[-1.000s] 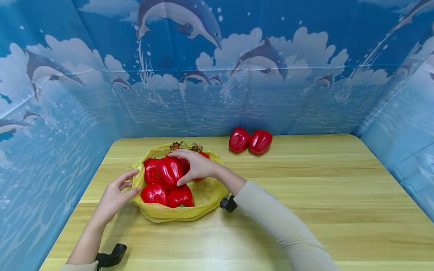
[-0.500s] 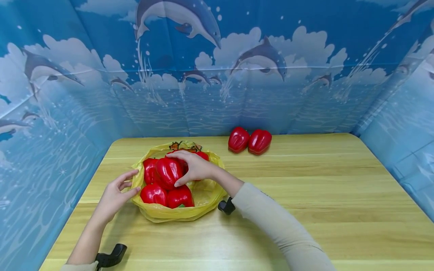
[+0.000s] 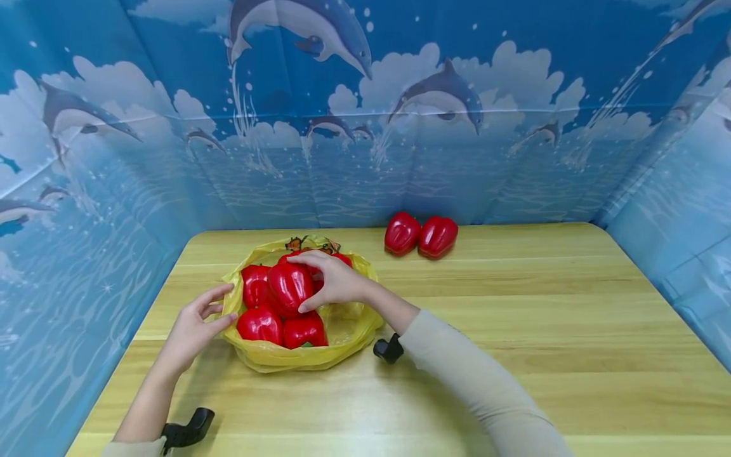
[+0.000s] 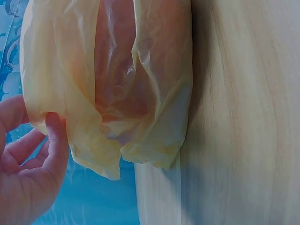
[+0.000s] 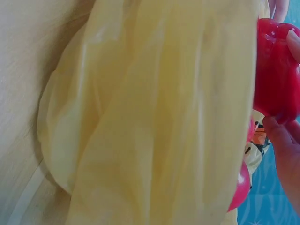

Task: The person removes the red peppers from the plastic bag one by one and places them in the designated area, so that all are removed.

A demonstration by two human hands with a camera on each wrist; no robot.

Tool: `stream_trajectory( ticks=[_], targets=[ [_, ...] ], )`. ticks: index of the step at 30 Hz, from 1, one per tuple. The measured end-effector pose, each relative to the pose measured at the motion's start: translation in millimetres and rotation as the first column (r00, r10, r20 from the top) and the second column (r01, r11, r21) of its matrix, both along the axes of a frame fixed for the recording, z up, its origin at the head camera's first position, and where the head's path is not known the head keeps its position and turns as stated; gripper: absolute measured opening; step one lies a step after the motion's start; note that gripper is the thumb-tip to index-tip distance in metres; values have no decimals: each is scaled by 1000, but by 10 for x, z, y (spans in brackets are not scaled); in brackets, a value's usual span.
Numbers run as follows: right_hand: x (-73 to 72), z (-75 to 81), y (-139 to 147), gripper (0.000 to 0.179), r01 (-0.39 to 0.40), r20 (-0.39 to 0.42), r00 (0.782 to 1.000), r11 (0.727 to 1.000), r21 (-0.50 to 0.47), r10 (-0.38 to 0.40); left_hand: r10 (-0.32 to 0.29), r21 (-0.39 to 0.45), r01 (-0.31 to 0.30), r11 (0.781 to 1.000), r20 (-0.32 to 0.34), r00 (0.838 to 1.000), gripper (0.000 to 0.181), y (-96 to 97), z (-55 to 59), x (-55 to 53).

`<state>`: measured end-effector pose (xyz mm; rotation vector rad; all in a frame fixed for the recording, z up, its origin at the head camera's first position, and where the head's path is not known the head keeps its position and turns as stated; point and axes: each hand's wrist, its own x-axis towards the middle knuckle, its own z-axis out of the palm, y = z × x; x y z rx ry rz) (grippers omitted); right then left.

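Observation:
A yellow plastic bag (image 3: 291, 360) stands wide-mouthed on the left of the table, with several red bell peppers inside. My right hand (image 3: 337, 280) grips one red bell pepper (image 3: 290, 287) on top of the others, thumb on the near side and fingers over the far side. The same bell pepper (image 5: 277, 70) shows at the right of the right wrist view. My left hand (image 3: 194, 327) holds the bag's left rim between thumb and fingers. In the left wrist view the thumb dents the bag's thin film (image 4: 79, 93).
Two more red bell peppers, a left one (image 3: 402, 234) and a right one (image 3: 438, 237), lie side by side at the table's back edge. A blue dolphin-print curtain (image 3: 365, 171) encloses the wooden table (image 3: 542, 317) at the back and sides.
My right hand and the bell pepper in it have shifted slightly to the right over the last half second. The left hand stays at the bag's rim.

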<state>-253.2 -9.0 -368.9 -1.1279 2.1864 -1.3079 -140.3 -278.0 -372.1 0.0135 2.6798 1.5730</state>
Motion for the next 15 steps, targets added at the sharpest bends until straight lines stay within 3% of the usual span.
stream_trajectory(
  ticks=[15],
  targets=[
    [70, 75, 234, 83, 55, 16, 998, 995, -79, -54, 13, -10, -13, 1000, -14, 1000, 56, 13, -5, 5]
  ],
)
